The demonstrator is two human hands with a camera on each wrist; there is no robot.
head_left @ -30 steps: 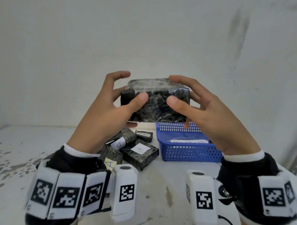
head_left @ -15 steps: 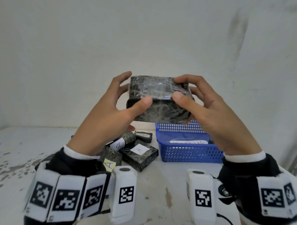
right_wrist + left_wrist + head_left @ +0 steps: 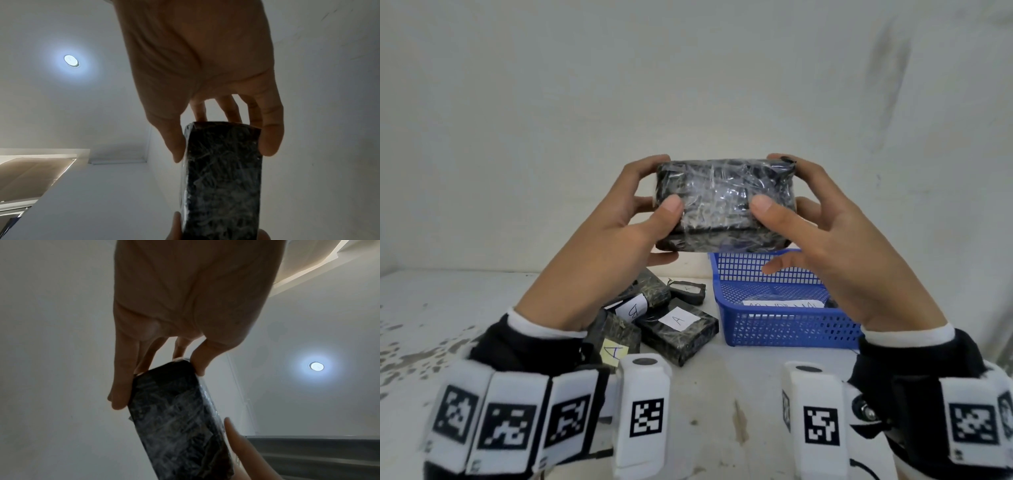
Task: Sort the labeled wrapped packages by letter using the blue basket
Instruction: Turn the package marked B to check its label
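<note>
Package (image 3: 722, 202) in both hands, raised clear of the table (image 3: 722, 394), at 12 o'clock from the pile and roughly over the far-left corner of the blue basket (image 3: 774, 329). Gripped at its 9 o'clock end by the left hand (image 3: 613, 246) and at its 3 o'clock end by the right hand (image 3: 835, 246), fingers curled round the ends and behind, both thumbs pressed flat on the near face. Turned since a second ago: then tilted with a narrower side toward the head camera, now rolled to show a broad shiny face, with the hands slid outward to the ends. No letter on that face, nor on the sides seen by either wrist camera. Probably a hunt for the label, so no sorting decision possible yet; likely one more turn needed before choosing basket or pile. Count: two hands, one held package, one basket. On the table at 9 o'clock from the basket, four packages in view, touching in a loose heap: one with a white A label (image 3: 678, 319), one with a yellow A label (image 3: 615, 352), a rolled one marked B (image 3: 635, 308), and a small one at the back (image 3: 686, 291), letter too small to read. Possibly more hidden behind the left wrist. Inside the basket, one white paper strip (image 3: 780, 304), writing illegible.
</note>
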